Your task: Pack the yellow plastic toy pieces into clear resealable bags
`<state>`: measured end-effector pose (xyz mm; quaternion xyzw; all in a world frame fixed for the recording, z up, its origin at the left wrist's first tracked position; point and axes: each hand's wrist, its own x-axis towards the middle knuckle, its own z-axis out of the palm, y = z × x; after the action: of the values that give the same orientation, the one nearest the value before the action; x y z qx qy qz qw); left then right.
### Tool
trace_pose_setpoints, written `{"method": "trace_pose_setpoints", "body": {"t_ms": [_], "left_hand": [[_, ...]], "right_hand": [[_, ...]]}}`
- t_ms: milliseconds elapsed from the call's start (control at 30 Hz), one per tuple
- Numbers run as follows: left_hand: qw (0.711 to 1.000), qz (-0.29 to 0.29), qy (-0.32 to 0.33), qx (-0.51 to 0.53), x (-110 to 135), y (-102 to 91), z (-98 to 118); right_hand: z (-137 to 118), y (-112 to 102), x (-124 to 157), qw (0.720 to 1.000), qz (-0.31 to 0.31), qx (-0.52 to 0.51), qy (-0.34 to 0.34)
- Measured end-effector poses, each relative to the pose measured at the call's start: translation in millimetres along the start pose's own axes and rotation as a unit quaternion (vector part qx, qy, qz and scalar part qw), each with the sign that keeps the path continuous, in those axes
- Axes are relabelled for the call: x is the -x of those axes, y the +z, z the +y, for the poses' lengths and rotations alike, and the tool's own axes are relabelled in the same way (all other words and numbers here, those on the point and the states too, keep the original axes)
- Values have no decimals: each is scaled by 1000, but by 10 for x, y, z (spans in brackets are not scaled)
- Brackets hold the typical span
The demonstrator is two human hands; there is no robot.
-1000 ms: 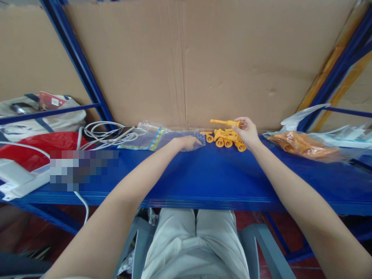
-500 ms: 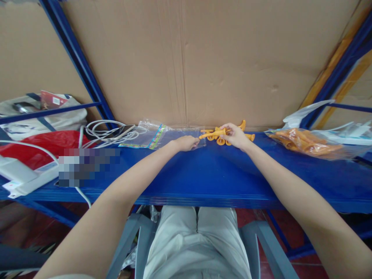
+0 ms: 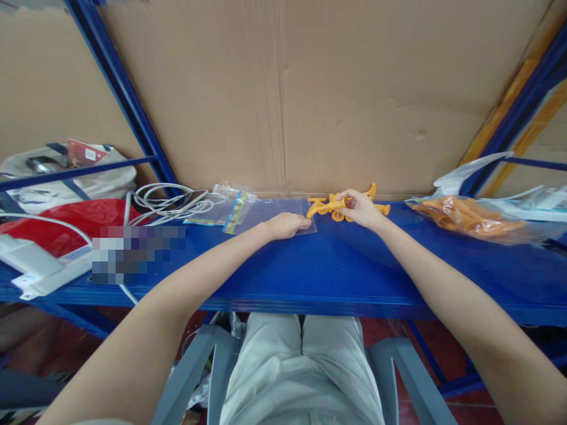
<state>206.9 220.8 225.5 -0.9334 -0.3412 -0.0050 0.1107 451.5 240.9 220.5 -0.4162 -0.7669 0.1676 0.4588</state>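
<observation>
My left hand (image 3: 287,225) lies closed on the near edge of a clear plastic bag (image 3: 270,212) on the blue shelf (image 3: 310,265), pinching it at the mouth. My right hand (image 3: 361,208) grips an orange plastic toy part (image 3: 323,206) and holds its tip at the bag's opening. More orange toy parts (image 3: 376,203) lie right behind and beside my right hand, against the cardboard wall.
A bag of orange parts (image 3: 460,217) lies at the right. White cables (image 3: 166,203) and a colourful-edged bag (image 3: 221,212) lie to the left, beyond them a red bag (image 3: 66,215) and a white box (image 3: 31,265). Cardboard (image 3: 310,94) backs the shelf.
My right hand picked one orange part from the pile and carried it left to the bag's mouth. My left hand stayed on the bag, drawing it slightly nearer.
</observation>
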Motion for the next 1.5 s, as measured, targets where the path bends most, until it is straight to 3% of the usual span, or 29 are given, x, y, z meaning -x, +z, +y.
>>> {"method": "trace_pose_setpoints", "body": {"t_ms": [167,367,467,700,867,1033,1133,1233,1333,1500], "left_hand": [[997,-5,-76,34,7,-27,15],[982,-89,-163,38,-52,-124,104],[977,-103,-185,37,-87,-141,136],[975,-36,-217,22,-63,-110,202],[983,24,-179,-27,-13,-112,266],[986,69,-155,-6,-12,-136,336],[985,84,-152,23,-6,-124,370],[984,86,-145,58,13,-137,337],[969,103,-214,71,64,-209,174],[883,104,-456,51,267,-249,-284]], "right_hand": [[-47,12,24,998,-16,54,-24],[-70,27,39,996,-28,70,-43],[-50,37,40,997,-32,64,-41],[-109,58,66,998,-52,3,-39],[-205,103,73,995,-60,-74,-22],[-214,259,65,990,-66,-123,18],[-200,365,69,986,-83,-129,64],[-226,395,76,988,-125,-70,63],[-302,343,78,983,-174,53,30],[-439,264,60,962,-232,145,4]]}}
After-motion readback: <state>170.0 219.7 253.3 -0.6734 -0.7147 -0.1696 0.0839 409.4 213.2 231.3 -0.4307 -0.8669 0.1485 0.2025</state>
